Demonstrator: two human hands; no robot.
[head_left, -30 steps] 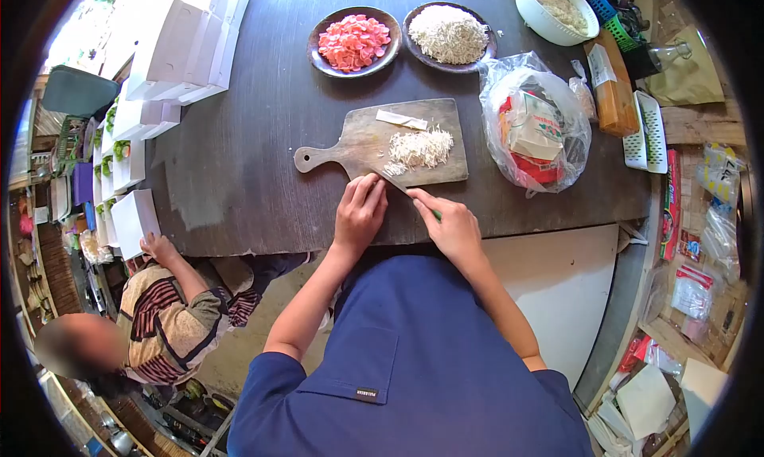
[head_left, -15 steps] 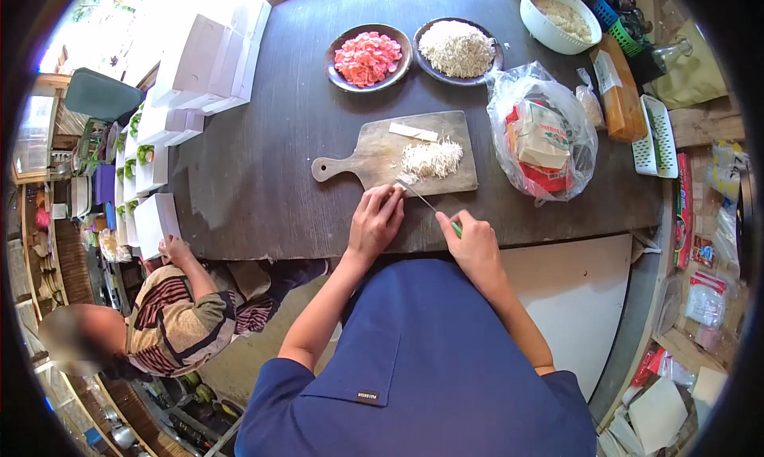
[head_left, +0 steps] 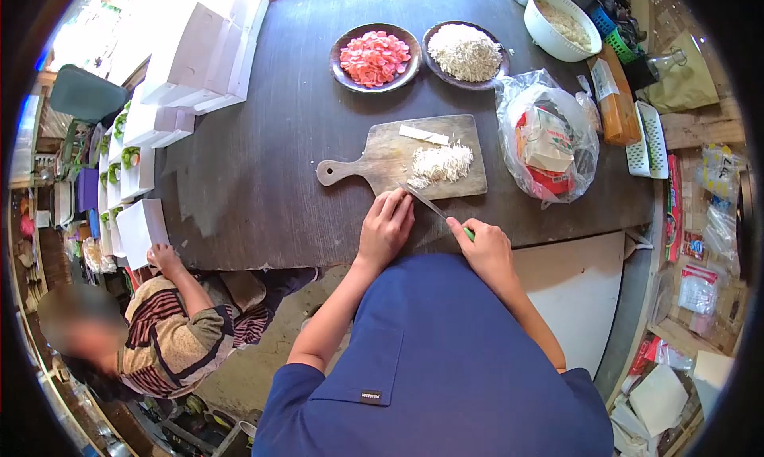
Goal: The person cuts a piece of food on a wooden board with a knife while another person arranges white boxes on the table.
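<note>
A wooden cutting board point(head_left: 382, 158) lies on the dark table point(head_left: 263, 170), bearing a heap of white shreds point(head_left: 442, 162) and a white strip point(head_left: 424, 134). My right hand point(head_left: 487, 248) grips a green-handled knife point(head_left: 434, 208) whose blade points at the board's near edge. My left hand point(head_left: 386, 228) rests flat on the table just below the board, fingers together, beside the blade.
Two dark bowls sit behind the board: pink slices point(head_left: 374, 57), white shreds point(head_left: 465, 52). A plastic bag of packets point(head_left: 547, 142) lies right of the board. White boxes point(head_left: 199, 55) are stacked at left. Another person point(head_left: 171, 330) sits at lower left, a hand on a box point(head_left: 139, 230).
The view has shifted slightly. My hands stay at the board's near edge, the knife still held in my right hand, the blade tip now nearer the board.
</note>
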